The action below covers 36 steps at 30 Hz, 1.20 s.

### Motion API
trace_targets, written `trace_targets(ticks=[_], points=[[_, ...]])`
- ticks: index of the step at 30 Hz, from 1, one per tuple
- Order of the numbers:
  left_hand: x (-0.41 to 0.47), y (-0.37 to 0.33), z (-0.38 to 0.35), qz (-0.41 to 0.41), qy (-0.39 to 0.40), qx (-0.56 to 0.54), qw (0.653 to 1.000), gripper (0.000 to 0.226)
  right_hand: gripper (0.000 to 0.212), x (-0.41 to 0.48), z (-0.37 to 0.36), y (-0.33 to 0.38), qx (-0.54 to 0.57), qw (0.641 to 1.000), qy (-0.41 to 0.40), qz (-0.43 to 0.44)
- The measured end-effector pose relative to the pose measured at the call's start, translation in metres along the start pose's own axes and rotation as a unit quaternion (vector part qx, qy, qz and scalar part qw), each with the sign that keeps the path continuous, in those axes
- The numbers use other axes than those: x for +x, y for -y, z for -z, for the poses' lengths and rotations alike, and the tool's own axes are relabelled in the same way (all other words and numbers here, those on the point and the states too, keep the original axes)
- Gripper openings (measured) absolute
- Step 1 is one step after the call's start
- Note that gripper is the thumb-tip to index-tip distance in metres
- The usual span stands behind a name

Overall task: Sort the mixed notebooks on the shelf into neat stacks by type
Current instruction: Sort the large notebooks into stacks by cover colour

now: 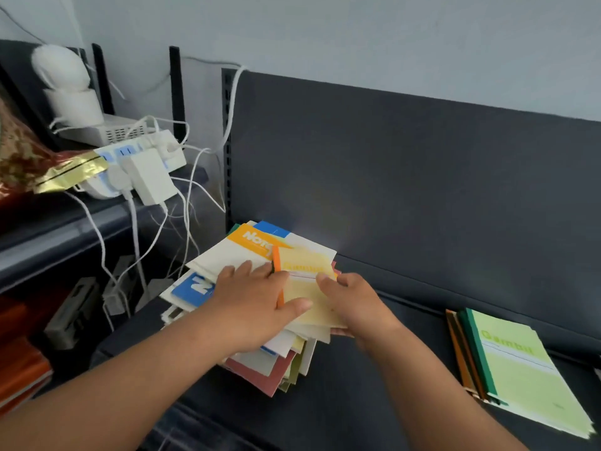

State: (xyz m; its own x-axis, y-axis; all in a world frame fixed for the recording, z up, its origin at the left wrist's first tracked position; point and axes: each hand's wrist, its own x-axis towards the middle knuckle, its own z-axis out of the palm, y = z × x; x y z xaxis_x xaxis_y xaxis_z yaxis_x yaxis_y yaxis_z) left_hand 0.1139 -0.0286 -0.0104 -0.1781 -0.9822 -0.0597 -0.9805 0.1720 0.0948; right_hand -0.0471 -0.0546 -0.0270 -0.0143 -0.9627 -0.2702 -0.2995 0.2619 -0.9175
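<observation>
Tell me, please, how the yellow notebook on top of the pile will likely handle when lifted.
The yellow notebook looks thin and soft-covered, so it will probably flex and feel light. The uneven pile beneath may shift, though the left hand presses it.

Untidy pile of mixed paper notebooks (260,359) lies at left of dark grey shelf (390,369), close to back panel (406,174). On top, pale yellow notebook (305,288), between left hand (257,301) and right hand (354,307). Well apart, right: green-covered notebook stack (514,362).

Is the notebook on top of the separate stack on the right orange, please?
No, the top notebook there is light green; orange edges show only beneath it.
</observation>
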Motion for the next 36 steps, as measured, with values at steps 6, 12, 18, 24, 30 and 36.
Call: trace_targets(ticks=[6,12,18,24,30,36], points=[[0.012,0.013,0.01,-0.072,0.016,-0.097,0.993,0.044,0.022,-0.004,0.005,-0.008,0.151,0.983,-0.041,-0.101],[0.017,0.019,0.011,-0.098,0.006,-0.073,0.993,0.04,0.019,-0.012,0.007,-0.017,0.251,0.955,-0.071,-0.142],[0.024,0.021,0.006,-0.094,0.013,0.02,0.995,0.048,0.018,-0.026,0.005,-0.017,0.287,0.942,-0.097,-0.145],[0.024,0.015,0.008,-0.082,0.035,0.055,0.994,0.058,0.014,-0.038,0.005,-0.016,0.292,0.936,-0.124,-0.152],[0.022,0.005,0.01,-0.041,0.065,0.066,0.995,0.057,0.017,-0.049,0.028,-0.019,0.298,0.936,-0.137,-0.127],[0.013,-0.039,0.022,-0.039,-0.005,0.066,0.997,0.06,0.017,-0.062,0.079,-0.036,0.276,0.942,-0.166,-0.094]])
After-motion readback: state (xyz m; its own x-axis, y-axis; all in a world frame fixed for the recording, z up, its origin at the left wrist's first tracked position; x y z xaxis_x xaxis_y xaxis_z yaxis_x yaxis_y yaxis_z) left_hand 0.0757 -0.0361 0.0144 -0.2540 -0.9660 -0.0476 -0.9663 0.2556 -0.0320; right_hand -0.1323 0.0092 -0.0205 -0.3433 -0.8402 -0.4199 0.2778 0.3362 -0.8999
